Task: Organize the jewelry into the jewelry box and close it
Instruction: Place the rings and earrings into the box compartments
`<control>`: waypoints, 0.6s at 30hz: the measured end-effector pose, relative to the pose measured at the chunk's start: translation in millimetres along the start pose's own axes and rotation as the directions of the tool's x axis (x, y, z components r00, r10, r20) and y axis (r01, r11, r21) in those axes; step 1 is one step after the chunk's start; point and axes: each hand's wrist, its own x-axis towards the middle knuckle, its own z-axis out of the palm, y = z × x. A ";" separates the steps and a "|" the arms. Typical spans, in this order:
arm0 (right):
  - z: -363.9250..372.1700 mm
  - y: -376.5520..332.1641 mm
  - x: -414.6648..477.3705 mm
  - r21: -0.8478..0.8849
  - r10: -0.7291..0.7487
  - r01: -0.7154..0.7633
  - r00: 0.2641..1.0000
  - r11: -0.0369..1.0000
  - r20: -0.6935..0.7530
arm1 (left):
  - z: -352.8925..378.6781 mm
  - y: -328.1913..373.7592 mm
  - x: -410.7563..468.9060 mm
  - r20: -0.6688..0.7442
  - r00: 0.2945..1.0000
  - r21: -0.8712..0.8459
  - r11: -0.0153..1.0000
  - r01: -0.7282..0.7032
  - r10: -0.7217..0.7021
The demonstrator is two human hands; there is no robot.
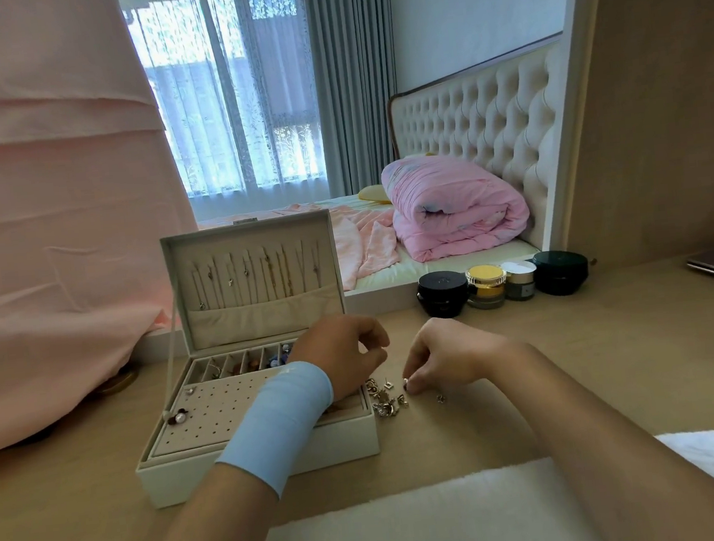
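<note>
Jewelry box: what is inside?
Necklaces hang in the lid; small pieces fill back compartments; pearl earrings sit on the holed panel. The left hand hides the right part.

Daylight comes through a wide window (198,89) veiled by white lace sheers (282,103), a grey-blue curtain (354,74) drawn at its right. Beyond the pale wooden desk (621,319) stands a bed (454,261) with a cream tufted headboard (485,127) and a rolled pink duvet (458,212) (a yellow pillow (371,192) peeks out behind it). Pink cloth (44,213) drapes the left side; a light wood panel (669,87) rises on the right
</note>
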 end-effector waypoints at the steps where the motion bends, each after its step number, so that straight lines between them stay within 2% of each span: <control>1: -0.7 0.1 0.7 0.029 -0.014 0.015 1.000 0.999 -0.012 | 0.4 0.6 -0.2 0.006 1.000 0.008 1.000 -0.005 0.005; 6: -6.2 -11.2 -5.5 0.314 -0.055 0.079 0.995 0.946 -0.083 | -0.3 3.2 -0.9 0.026 1.000 -0.015 1.000 0.005 -0.005; 9: -4.2 -13.9 -6.8 0.438 -0.066 0.080 0.997 0.895 -0.046 | -4.2 1.1 -0.8 -0.020 0.999 -0.055 0.998 0.036 -0.038; 13: 1.6 -15.4 -5.0 0.605 -0.069 0.028 0.997 0.795 0.044 | -9.1 -0.3 -2.3 -0.052 0.998 -0.025 0.999 0.026 -0.027; 15: 3.3 -16.7 -3.1 0.551 -0.058 0.028 0.998 0.834 0.038 | -9.5 -2.4 -4.3 -0.071 0.997 -0.013 1.000 0.026 -0.027; 18: 9.9 -19.1 0.2 0.215 -0.060 0.061 0.998 0.975 -0.009 | -10.2 -10.6 -8.2 -0.095 0.995 -0.059 0.998 0.033 -0.038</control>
